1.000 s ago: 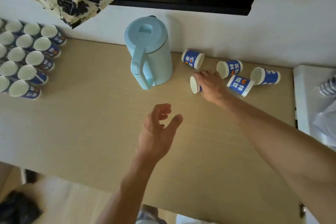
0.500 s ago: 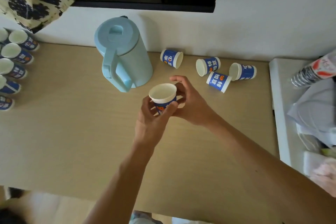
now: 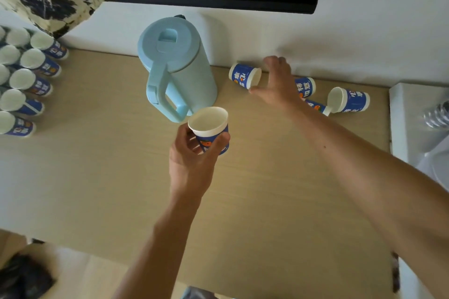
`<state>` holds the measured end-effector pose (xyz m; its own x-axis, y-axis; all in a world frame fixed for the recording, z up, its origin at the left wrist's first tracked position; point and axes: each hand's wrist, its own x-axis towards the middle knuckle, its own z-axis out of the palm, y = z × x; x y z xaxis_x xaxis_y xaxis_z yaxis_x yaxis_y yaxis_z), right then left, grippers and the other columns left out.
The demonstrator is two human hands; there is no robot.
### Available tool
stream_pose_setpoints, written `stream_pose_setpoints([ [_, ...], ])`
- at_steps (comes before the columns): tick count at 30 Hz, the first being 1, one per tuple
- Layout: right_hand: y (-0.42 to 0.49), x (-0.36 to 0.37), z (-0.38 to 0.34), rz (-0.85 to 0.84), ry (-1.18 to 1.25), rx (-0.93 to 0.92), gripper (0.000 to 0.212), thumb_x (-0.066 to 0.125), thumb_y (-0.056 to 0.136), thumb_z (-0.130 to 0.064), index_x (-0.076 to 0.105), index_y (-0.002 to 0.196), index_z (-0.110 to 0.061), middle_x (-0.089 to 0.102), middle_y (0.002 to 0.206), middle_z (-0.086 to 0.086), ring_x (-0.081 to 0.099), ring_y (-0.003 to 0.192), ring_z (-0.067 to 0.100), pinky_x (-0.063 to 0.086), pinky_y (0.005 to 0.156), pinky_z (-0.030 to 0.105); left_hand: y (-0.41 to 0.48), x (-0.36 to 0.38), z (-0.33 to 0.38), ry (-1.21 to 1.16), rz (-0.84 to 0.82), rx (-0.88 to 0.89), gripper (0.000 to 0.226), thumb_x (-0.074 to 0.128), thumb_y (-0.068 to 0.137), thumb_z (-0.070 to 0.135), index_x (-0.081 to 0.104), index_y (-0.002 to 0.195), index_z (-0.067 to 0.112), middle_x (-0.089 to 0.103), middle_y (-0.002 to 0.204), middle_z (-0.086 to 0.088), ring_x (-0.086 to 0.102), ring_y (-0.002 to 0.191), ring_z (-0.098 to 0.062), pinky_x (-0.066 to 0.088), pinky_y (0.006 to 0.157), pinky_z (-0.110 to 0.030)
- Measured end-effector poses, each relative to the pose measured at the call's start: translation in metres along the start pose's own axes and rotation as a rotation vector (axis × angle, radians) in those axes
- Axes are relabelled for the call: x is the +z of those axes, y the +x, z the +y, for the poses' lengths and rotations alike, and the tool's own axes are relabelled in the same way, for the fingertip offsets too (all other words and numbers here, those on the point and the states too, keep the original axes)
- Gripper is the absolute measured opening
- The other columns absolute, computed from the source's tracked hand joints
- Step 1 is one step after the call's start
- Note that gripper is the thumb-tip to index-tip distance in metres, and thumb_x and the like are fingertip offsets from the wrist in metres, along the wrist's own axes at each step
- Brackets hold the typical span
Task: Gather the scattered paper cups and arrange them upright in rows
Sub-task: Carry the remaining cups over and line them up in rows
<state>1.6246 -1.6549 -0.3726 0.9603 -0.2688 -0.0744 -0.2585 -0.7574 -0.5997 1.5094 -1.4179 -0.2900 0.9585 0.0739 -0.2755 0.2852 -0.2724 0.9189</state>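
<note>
Left hand [image 3: 192, 165] holds cup [image 3: 209, 126]; tipped cups [image 3: 244, 76] along wall [image 3: 340, 43].

Upright cups [image 3: 26, 80] left of kettle [image 3: 177, 68], fallen cups [image 3: 347, 101] right.

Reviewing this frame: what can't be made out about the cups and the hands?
Head view:
- Upright cups: rows cut off by the left edge; count unknown.
- Two tipped cups: partly hidden behind the right hand and wrist.
- Leftmost tipped cup: whether the right hand touches it is unclear.
- Held cup: lower part covered by the left hand.
- Striped object: cut off by the right edge, blurred.
</note>
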Motion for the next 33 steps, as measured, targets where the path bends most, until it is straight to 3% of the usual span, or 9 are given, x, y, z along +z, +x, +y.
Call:
stream_pose_setpoints([
  [4,0.032,0.034,0.003,-0.076,-0.220,-0.041,0.084,0.087,0.071,-0.039,0.046,0.138,-0.008,0.049,0.141,0.014,0.049,0.128,0.035,0.043,0.101,0.046,-0.006,-0.010,-0.006,0.006,0.026,0.009,0.055,0.081,0.061,0.049,0.064,0.109,0.029,0.074,0.103,0.012,0.072,0.094,-0.008,0.057,0.079,-0.027],
  [6,0.040,0.047,0.003,-0.075,-0.245,-0.051,0.084,0.087,0.070,-0.039,0.047,0.137,-0.008,0.050,0.140,0.013,0.051,0.126,0.036,0.045,0.099,0.047,-0.009,-0.017,-0.008,0.008,0.049,0.018,0.053,0.081,0.061,0.050,0.064,0.108,0.031,0.074,0.101,0.014,0.072,0.093,-0.005,0.055,0.077,-0.023],
  [10,0.043,0.063,0.003,-0.067,-0.212,-0.042,0.069,0.082,0.077,-0.032,0.050,0.132,-0.007,0.057,0.131,0.014,0.059,0.117,0.038,0.049,0.092,0.045,-0.014,-0.026,-0.010,-0.028,0.063,0.034,0.052,0.080,0.063,0.047,0.064,0.110,0.029,0.074,0.101,0.015,0.072,0.094,-0.005,0.054,0.074,-0.019],
  [16,0.003,0.054,-0.005,0.027,0.125,0.060,0.067,0.089,0.067,-0.023,0.048,0.119,-0.011,0.061,0.106,0.004,0.065,0.093,0.028,0.052,0.078,0.038,-0.021,-0.041,-0.013,-0.065,0.077,0.035,0.050,0.080,0.065,0.046,0.065,0.111,0.031,0.074,0.102,0.015,0.071,0.094,-0.005,0.054,0.076,-0.018],
  [21,-0.062,0.046,-0.018,0.089,0.250,-0.045,0.066,0.089,0.072,-0.022,0.055,0.124,-0.004,0.055,0.118,0.014,0.056,0.110,0.028,0.037,0.091,0.022,-0.033,-0.061,-0.018,-0.095,0.079,0.023,0.053,0.079,0.065,0.048,0.065,0.113,0.031,0.074,0.105,0.012,0.071,0.093,-0.006,0.053,0.073,-0.017],
  [24,-0.098,0.039,-0.039,0.123,0.353,-0.085,0.065,0.089,0.071,-0.017,0.056,0.125,-0.005,0.058,0.119,0.010,0.058,0.111,0.024,0.042,0.096,0.024,-0.043,-0.078,-0.020,-0.107,0.091,0.034,0.052,0.079,0.067,0.045,0.065,0.114,0.029,0.074,0.105,0.011,0.070,0.092,-0.005,0.053,0.073,-0.015],
  [29,-0.157,0.040,-0.088,0.038,0.443,-0.059,0.059,0.086,0.074,-0.017,0.050,0.121,-0.011,0.057,0.116,0.002,0.056,0.103,0.014,0.045,0.090,0.023,-0.066,-0.118,-0.024,-0.151,0.134,0.054,0.047,0.078,0.071,0.035,0.065,0.115,0.027,0.075,0.102,0.009,0.070,0.087,-0.004,0.052,0.071,-0.014],
  [33,-0.203,0.047,-0.139,-0.004,0.498,-0.079,0.064,0.080,0.077,-0.026,0.055,0.136,-0.025,0.055,0.122,-0.003,0.052,0.106,-0.010,0.034,0.091,-0.001,-0.088,-0.161,-0.029,-0.198,0.188,0.076,0.048,0.076,0.068,0.041,0.066,0.113,0.028,0.075,0.099,0.009,0.069,0.084,-0.003,0.051,0.069,-0.013],
])
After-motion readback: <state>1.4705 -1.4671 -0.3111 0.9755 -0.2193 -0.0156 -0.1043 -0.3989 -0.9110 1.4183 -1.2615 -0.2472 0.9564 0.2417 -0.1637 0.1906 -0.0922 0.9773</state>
